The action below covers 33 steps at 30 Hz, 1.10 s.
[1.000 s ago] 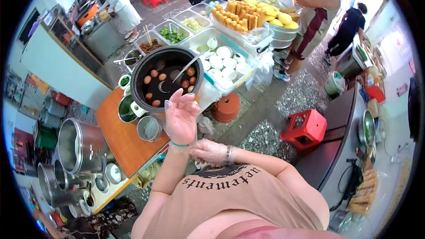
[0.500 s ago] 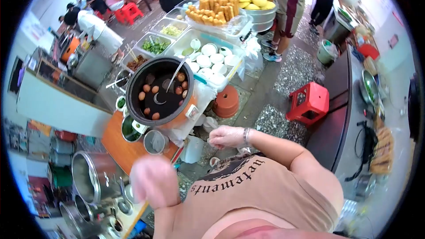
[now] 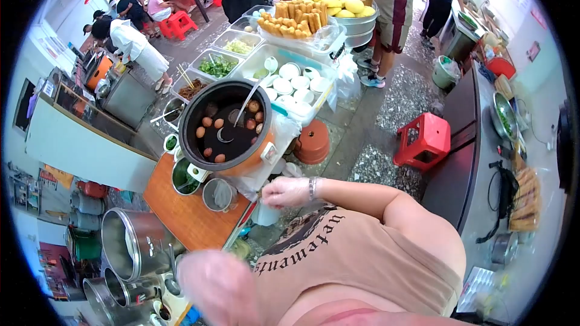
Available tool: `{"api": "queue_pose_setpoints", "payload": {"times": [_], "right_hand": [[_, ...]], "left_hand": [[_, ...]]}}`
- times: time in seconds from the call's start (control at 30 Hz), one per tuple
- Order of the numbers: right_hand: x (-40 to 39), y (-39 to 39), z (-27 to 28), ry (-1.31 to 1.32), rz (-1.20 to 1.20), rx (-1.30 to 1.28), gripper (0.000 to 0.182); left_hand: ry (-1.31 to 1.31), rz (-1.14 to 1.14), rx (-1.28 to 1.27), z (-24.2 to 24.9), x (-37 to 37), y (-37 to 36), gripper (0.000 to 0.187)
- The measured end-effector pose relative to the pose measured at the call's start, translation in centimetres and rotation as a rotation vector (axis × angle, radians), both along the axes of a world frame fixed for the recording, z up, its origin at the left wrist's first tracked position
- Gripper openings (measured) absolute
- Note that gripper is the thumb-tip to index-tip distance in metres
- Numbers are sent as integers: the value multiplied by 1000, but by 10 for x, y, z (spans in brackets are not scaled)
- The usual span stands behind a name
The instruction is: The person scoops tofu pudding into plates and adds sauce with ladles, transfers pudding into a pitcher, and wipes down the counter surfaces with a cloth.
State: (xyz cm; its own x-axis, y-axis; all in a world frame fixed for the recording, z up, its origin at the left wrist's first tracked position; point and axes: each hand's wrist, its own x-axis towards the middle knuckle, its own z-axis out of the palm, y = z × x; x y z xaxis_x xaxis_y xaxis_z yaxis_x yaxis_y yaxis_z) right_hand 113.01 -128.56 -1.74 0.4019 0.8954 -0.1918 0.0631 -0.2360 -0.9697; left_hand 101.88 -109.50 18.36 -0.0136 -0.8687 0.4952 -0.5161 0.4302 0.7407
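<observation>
My right hand, in a thin clear glove, is closed near the table's right corner; whatever its fingers may hold is hidden. At the lower left my left hand is smeared by motion, beside the wooden tabletop, and its fingers cannot be made out. A dark pot holds brown eggs in dark liquid, with a ladle leaning in it. A clear container and a pot of greens stand in front of it.
Fried dough sticks, white lidded cups and chopped greens lie behind the pot. Red stool stands right on the floor, steel stockpot lower left. A person in shorts stands behind the food; others are farther back.
My right hand has moved left, closer to the table's corner. My blurred left hand is lower in view. The surroundings have shifted slightly with the camera.
</observation>
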Motion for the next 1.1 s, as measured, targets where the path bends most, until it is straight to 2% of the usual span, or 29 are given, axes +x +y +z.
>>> {"api": "queue_pose_setpoints", "payload": {"times": [0.07, 0.1, 0.17, 0.2, 0.23, 0.27, 0.3, 0.33, 0.4, 0.5, 0.53, 0.57, 0.63, 0.67, 0.7, 0.73, 0.77, 0.8, 0.83, 0.87, 0.9, 1.0, 1.1], "right_hand": [[1, 0, -2, 81, -183, 80, 31], [0, -1, -3, 74, -171, 74, 31], [0, 3, -4, 213, -323, 304, 35], [-6, 0, 0, 170, -244, 247, 41], [-9, 6, -25, 20, -127, 198, 44], [-11, 4, -21, 64, -93, 158, 45], [-13, 1, -16, 107, -69, 119, 47], [-14, -3, -24, 105, -33, 114, 47], [-13, -11, -46, 176, -183, 59, 48], [-12, -16, -29, 224, -193, -24, 42], [-12, -19, -19, 147, -173, -36, 43], [-5, -23, -38, 147, -154, -40, 43], [7, -34, -90, 90, 3, 15, 47], [-1, -28, -17, 351, -102, -172, 44], [2, -29, -2, 355, -91, -177, 44], [4, -31, 7, 235, -13, -141, 42], [7, -33, 10, 114, 64, -105, 40], [15, -32, -8, 60, 185, -37, 38], [16, -32, -7, 65, 188, -39, 38], [15, -31, -3, -168, 221, -136, 40], [14, -31, 0, -401, 252, -231, 42], [8, -29, -2, -472, 244, -167, 42], [1, -31, -14, -499, 238, -121, 42]], "left_hand": [[128, 659, 230, -34, 12, 1, 17], [195, 994, 340, -57, 19, 2, 17], [281, 1042, 364, -126, 33, -13, 17], [149, 1007, 307, -154, 42, -25, 18], [20, 971, 254, -175, 49, -37, 20], [132, 982, 304, -184, 45, -41, 21], [245, 980, 351, -190, 41, -44, 22], [250, 1015, 343, -199, 41, -47, 22], [140, 966, 384, -211, 46, -54, 24], [103, 938, 392, -202, 48, -59, 24], [63, 958, 327, -206, 47, -63, 22], [68, 977, 325, -200, 46, -66, 22], [227, 890, 528, -188, 42, -75, 19], [237, 901, 526, -190, 41, -80, 19], [118, 938, 485, -192, 42, -85, 20], [-4, 969, 443, -195, 43, -91, 22], [3, 975, 442, -202, 44, -98, 22], [-70, 990, 482, -217, 44, -106, 24], [-144, 1002, 522, -237, 45, -112, 27], [-163, 1019, 590, -270, 46, -117, 29], [-183, 1033, 641, -282, 51, -121, 30], [-189, 1123, 688, -276, 57, -128, 32], [-120, 1250, 629, -247, 57, -134, 35]]}}
